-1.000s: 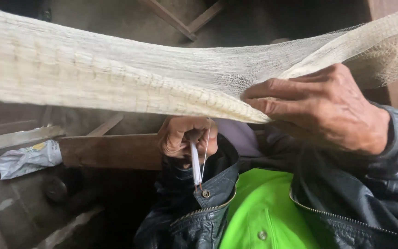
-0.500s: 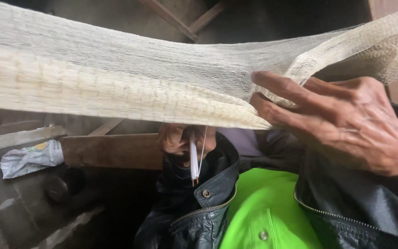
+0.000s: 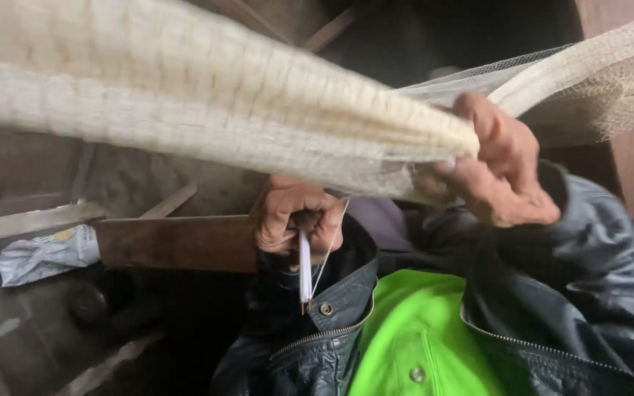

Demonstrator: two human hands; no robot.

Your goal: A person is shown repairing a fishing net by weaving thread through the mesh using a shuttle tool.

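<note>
**Net Stretched Between Two Hands**

Across the top of the view runs a pale fishing net point(image 3: 207, 110), pulled taut. The right hand point(image 3: 504, 172) pinches its bunched edge tight. Below it, the left hand point(image 3: 295, 220) is clenched on a white netting needle point(image 3: 304, 268), thread trailing up to the mesh. A crumpled bag point(image 3: 45, 253) lies lower left.

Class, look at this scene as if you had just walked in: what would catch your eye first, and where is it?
A broad band of pale netting stretches across the top, bunched at its right end in the grip of the right hand. Below the middle, the left hand pinches a slim white netting needle with a thread running up to the net. At the bottom, a bright green shirt shows inside an open dark jacket.
</note>
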